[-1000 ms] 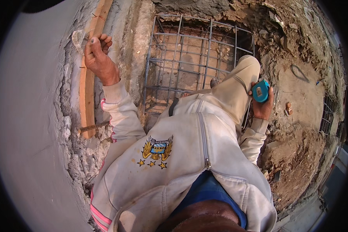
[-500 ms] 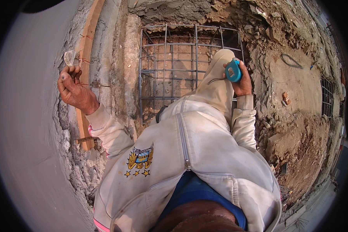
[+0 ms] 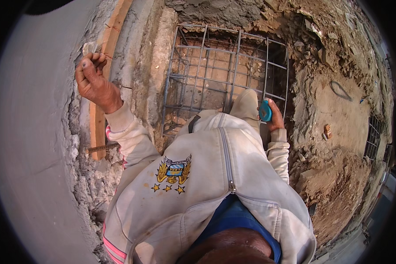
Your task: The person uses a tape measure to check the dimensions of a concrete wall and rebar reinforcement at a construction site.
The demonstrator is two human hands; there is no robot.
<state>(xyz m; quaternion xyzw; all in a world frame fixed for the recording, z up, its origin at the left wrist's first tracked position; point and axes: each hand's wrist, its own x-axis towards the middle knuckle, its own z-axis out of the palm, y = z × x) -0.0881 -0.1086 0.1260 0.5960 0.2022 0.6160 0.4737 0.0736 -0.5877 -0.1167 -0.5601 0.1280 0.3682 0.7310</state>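
My left hand (image 3: 97, 83) is raised over a wooden plank (image 3: 111, 48) beside the grey wall. Its fingers are bent and pinched together on something too small to make out. Just past the fingertips shows a whitish, crumpled piece (image 3: 89, 47), and reddish wire ends (image 3: 113, 27) stick out by the plank. In my right hand (image 3: 276, 116) is a round teal tape measure (image 3: 265, 110), held beside my knee. Beyond my knees a rebar cage (image 3: 231, 83) of crossed steel bars sits in a dug pit.
A smooth grey wall (image 3: 35, 132) runs along the left, with a rough crumbled edge. Broken soil and rubble (image 3: 330, 176) lie to the right, with a brick fragment (image 3: 327, 131), a dark loop (image 3: 340, 89) and another steel grid (image 3: 372, 136).
The whole view has shifted, with the cage tilted a little. My right hand with the tape measure has come lower, nearer my body. My left hand has reached slightly farther along the plank, still pinched.
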